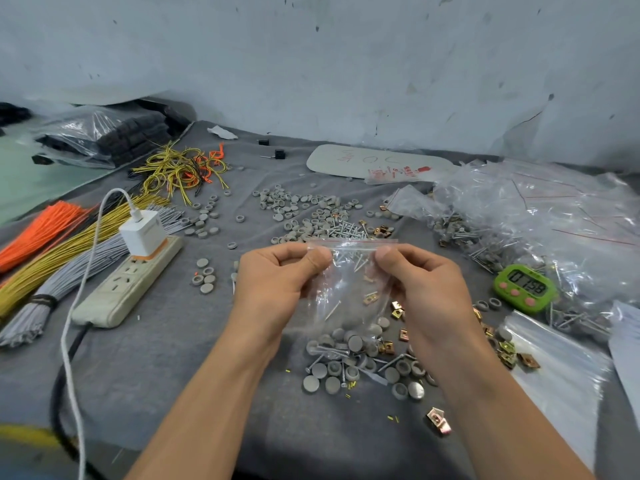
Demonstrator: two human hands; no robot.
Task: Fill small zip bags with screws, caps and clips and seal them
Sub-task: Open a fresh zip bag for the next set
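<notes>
Left hand point(277, 271), right hand point(420, 273) pinch zip bag point(346, 299) top; green timer point(524, 288) reads 01:58

My zip bag point(346, 289): clear, red stripe along the seal. Loose caps point(294, 202) matte grey, screws point(343, 230) silver, clips point(398, 310) brass-gold. My table cloth point(173, 375): plain dark grey. The timer point(524, 289) is lime green, pink buttons, black digits. Wires: orange bundle point(38, 233), yellow bundle point(62, 258), grey bundle point(79, 271). Power strip point(128, 285) beige; charger point(142, 233) white, orange base. Wall point(311, 64) pale blue-grey, scuffed.
</notes>
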